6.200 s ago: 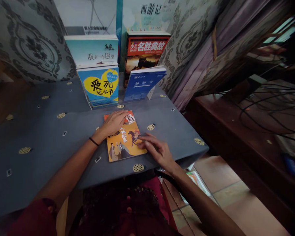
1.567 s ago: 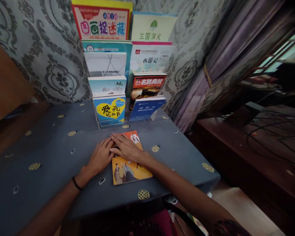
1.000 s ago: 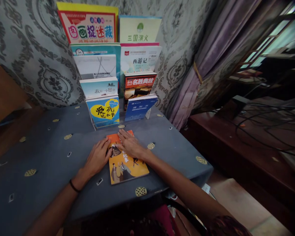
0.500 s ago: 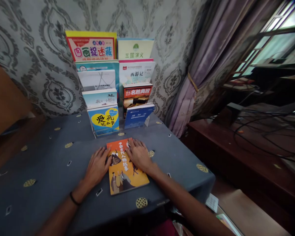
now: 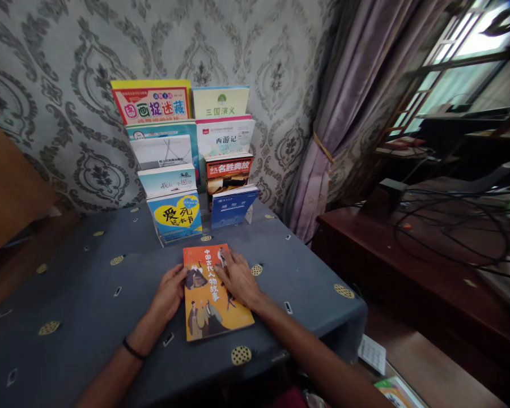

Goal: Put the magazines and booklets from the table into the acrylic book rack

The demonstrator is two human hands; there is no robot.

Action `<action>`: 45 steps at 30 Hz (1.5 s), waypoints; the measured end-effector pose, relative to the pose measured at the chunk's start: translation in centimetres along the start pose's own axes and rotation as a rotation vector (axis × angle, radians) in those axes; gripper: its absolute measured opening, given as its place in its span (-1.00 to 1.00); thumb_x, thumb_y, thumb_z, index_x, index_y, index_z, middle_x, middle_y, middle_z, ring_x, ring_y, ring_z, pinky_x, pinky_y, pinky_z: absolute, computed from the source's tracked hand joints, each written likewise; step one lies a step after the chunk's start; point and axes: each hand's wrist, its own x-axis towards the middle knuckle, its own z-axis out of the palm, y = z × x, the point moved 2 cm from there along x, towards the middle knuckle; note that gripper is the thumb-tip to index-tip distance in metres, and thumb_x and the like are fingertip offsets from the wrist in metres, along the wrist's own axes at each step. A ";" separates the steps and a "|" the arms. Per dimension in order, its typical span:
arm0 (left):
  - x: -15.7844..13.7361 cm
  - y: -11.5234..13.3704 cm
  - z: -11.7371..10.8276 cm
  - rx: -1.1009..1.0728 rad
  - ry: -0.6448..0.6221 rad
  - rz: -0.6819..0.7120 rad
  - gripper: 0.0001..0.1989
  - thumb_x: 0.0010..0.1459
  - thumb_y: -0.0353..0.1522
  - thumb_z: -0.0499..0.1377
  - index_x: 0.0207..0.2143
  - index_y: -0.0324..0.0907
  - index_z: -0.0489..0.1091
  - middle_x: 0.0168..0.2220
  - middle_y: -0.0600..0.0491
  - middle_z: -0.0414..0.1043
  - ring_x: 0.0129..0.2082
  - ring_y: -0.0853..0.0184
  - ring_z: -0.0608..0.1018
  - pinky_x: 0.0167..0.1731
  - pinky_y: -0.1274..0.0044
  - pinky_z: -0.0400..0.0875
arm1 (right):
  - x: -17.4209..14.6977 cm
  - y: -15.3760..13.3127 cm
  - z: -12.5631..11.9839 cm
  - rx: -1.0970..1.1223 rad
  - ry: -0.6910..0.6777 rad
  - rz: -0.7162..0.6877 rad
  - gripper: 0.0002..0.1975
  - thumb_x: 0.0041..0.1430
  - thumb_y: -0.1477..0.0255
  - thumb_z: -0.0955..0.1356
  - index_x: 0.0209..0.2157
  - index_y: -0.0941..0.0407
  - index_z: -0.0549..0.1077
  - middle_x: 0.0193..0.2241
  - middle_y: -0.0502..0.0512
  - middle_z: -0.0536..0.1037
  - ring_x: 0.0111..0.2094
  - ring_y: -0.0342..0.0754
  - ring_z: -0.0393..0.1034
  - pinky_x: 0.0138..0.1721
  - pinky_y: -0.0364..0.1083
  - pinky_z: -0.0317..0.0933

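An orange and yellow paperback book (image 5: 212, 311) with figures on its cover lies on the patterned tablecloth in front of me. At its left edge is my left hand (image 5: 168, 293), turned on its side, with the thumb at the cover and the other fingers curled at the edge, partly hidden. My right hand (image 5: 238, 279) rests across the upper right of the cover, its fingers stretched out and loosely spread. Just behind the book stands a tiered display rack of books, with a blue and yellow book (image 5: 176, 218) and a dark blue booklet (image 5: 233, 208) in its lowest row.
More books, among them a red-titled picture book (image 5: 153, 105), fill the rack's upper tiers against the wallpapered wall. A purple curtain (image 5: 331, 113) hangs at the right. Beyond it, a dark red cabinet (image 5: 344, 249) carries tangled black cables. A brown panel (image 5: 12, 192) stands at the left.
My left hand has gone from lying flat beside the book to curling at its left edge. My right hand stays on the cover. The view has tilted up slightly.
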 end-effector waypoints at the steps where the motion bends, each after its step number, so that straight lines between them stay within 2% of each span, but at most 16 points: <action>1: -0.1 0.0 0.4 -0.035 -0.010 -0.050 -0.71 0.02 -0.34 0.39 -0.22 -0.28 0.49 -0.28 -0.11 0.64 -0.34 0.21 0.68 -0.26 0.44 0.59 | 0.0 0.1 0.0 0.052 0.006 -0.005 -0.43 0.36 0.22 0.24 0.28 0.25 0.26 0.20 0.44 0.39 0.28 0.25 0.23 0.28 0.20 0.09; 3: -0.3 0.4 1.0 -0.099 -0.012 -0.084 -0.80 0.03 -0.36 0.39 -0.34 -0.30 0.50 -0.37 -0.09 0.63 -0.42 0.23 0.67 -0.29 0.45 0.60 | 0.0 0.1 0.1 0.192 0.029 0.005 -0.36 0.36 0.17 0.22 0.35 0.20 0.15 0.24 0.40 0.36 0.29 0.24 0.22 0.28 0.23 0.09; 6: -0.5 1.3 2.1 -0.190 -0.009 -0.048 -0.84 0.04 -0.38 0.39 -0.37 -0.28 0.51 -0.41 -0.05 0.63 -0.46 0.28 0.65 -0.29 0.45 0.61 | 0.1 0.4 0.1 0.432 0.093 0.096 -0.21 0.33 0.03 0.21 0.41 0.19 -0.01 0.35 0.39 0.21 0.36 0.24 0.09 0.31 0.24 0.04; 8: -0.5 1.8 2.7 -0.236 -0.022 -0.013 -0.84 0.04 -0.37 0.40 -0.37 -0.26 0.52 -0.42 -0.02 0.63 -0.48 0.30 0.65 -0.30 0.46 0.61 | 0.1 0.5 0.0 0.562 0.137 0.173 -0.14 0.27 -0.05 0.24 0.40 0.20 0.02 0.36 0.38 0.19 0.37 0.25 0.07 0.31 0.23 0.05; 9: -0.6 2.0 2.9 -0.252 -0.028 0.004 -0.84 0.03 -0.37 0.41 -0.38 -0.26 0.52 -0.43 0.00 0.62 -0.49 0.31 0.64 -0.30 0.46 0.61 | 0.1 0.5 -0.1 0.617 0.154 0.200 -0.14 0.25 -0.07 0.26 0.38 0.18 0.07 0.33 0.37 0.26 0.35 0.26 0.13 0.29 0.23 0.10; 13: -1.1 3.0 3.9 -0.268 -0.036 0.080 -0.73 -0.08 -0.30 0.47 -0.38 -0.26 0.53 -0.45 0.01 0.62 -0.48 0.30 0.64 -0.31 0.46 0.60 | 0.5 -0.1 -0.7 0.819 0.152 0.185 -0.35 0.23 -0.05 0.29 0.15 0.12 0.34 -0.01 0.25 0.58 -0.01 0.18 0.50 -0.01 0.13 0.40; 16: -1.4 4.2 5.0 -0.237 -0.069 0.200 -0.60 -0.09 -0.18 0.48 -0.27 -0.26 0.54 -0.35 -0.04 0.64 -0.35 0.23 0.67 -0.23 0.42 0.59 | 1.0 -1.2 -2.4 0.903 0.226 0.092 -0.56 0.24 0.02 0.31 -0.07 0.09 0.40 -0.17 0.15 0.61 -0.21 0.04 0.52 -0.21 -0.02 0.42; 20: -1.4 6.3 6.1 -0.186 -0.094 0.438 -0.53 0.07 -0.03 0.35 -0.12 -0.18 0.51 -0.16 -0.04 0.64 -0.13 0.19 0.65 -0.06 0.40 0.53 | 1.6 -2.3 -5.1 0.799 0.378 -0.075 -0.66 0.23 0.13 0.34 -0.08 0.04 0.34 -0.22 0.07 0.59 -0.28 -0.03 0.48 -0.26 -0.09 0.38; 24: -1.0 6.8 5.5 0.027 -0.081 0.587 -0.48 0.17 0.05 0.22 -0.03 -0.15 0.49 -0.02 -0.04 0.59 0.04 0.16 0.57 0.06 0.40 0.44 | 1.5 -0.8 -5.1 0.603 0.450 -0.148 -0.67 0.19 0.20 0.34 -0.07 0.03 0.28 -0.30 0.06 0.58 -0.35 0.00 0.47 -0.30 -0.05 0.38; 28: -0.9 5.6 3.8 0.246 -0.058 0.588 -0.51 0.18 0.04 0.20 -0.13 -0.18 0.53 -0.08 -0.05 0.60 0.08 0.12 0.52 0.12 0.41 0.38 | 0.7 1.4 -3.5 0.453 0.380 -0.148 -0.77 0.22 0.25 0.30 -0.13 0.02 0.29 -0.31 0.11 0.60 -0.33 0.06 0.51 -0.29 -0.02 0.40; 31: -1.1 5.0 2.5 0.400 -0.112 0.603 -0.60 0.20 -0.03 0.19 -0.14 -0.14 0.53 -0.15 -0.03 0.60 -0.04 0.16 0.56 0.00 0.45 0.43 | -0.1 2.0 -3.6 0.384 0.322 -0.193 -0.82 0.27 0.26 0.27 -0.15 0.03 0.30 -0.26 0.15 0.61 -0.25 0.09 0.53 -0.21 0.01 0.40; 34: -1.3 4.9 1.2 0.655 -0.172 0.628 -0.71 0.20 -0.12 0.21 -0.15 -0.09 0.52 -0.26 0.01 0.60 -0.22 0.18 0.58 -0.16 0.46 0.45 | -0.7 2.1 -4.5 0.353 0.239 -0.231 -0.81 0.31 0.25 0.26 -0.12 0.03 0.32 -0.20 0.17 0.61 -0.18 0.10 0.52 -0.14 0.03 0.39; 37: -1.2 5.1 0.3 0.828 -0.233 0.655 -0.77 0.20 -0.18 0.22 -0.15 -0.06 0.51 -0.24 0.01 0.60 -0.25 0.18 0.59 -0.21 0.47 0.44 | -1.0 2.4 -4.9 0.390 0.126 -0.242 -0.78 0.36 0.23 0.23 -0.07 0.02 0.33 -0.13 0.15 0.60 -0.15 0.07 0.52 -0.13 0.01 0.40; 39: -1.1 5.4 0.2 0.872 -0.279 0.666 -0.77 0.24 -0.20 0.20 -0.10 -0.05 0.50 -0.20 0.00 0.60 -0.23 0.18 0.59 -0.20 0.48 0.44 | -1.0 2.8 -5.0 0.420 0.071 -0.235 -0.75 0.37 0.20 0.23 -0.04 0.02 0.34 -0.13 0.13 0.60 -0.16 0.05 0.51 -0.13 0.01 0.41; 42: -0.8 5.9 0.8 0.899 -0.320 0.703 -0.73 0.29 -0.21 0.15 -0.02 -0.06 0.48 -0.19 -0.01 0.60 -0.24 0.21 0.59 -0.16 0.47 0.45 | -0.7 3.4 -5.2 0.463 0.020 -0.223 -0.70 0.38 0.17 0.22 -0.02 0.04 0.35 -0.22 0.10 0.60 -0.27 0.01 0.50 -0.20 -0.01 0.42; 45: -0.2 6.1 2.0 0.894 -0.322 0.750 -0.72 0.29 -0.20 0.15 -0.03 -0.08 0.49 -0.17 -0.02 0.60 -0.23 0.20 0.59 -0.15 0.46 0.46 | -0.1 4.0 -5.7 0.482 0.037 -0.228 -0.67 0.37 0.16 0.23 0.00 0.07 0.35 -0.21 0.13 0.59 -0.30 0.01 0.50 -0.23 -0.01 0.43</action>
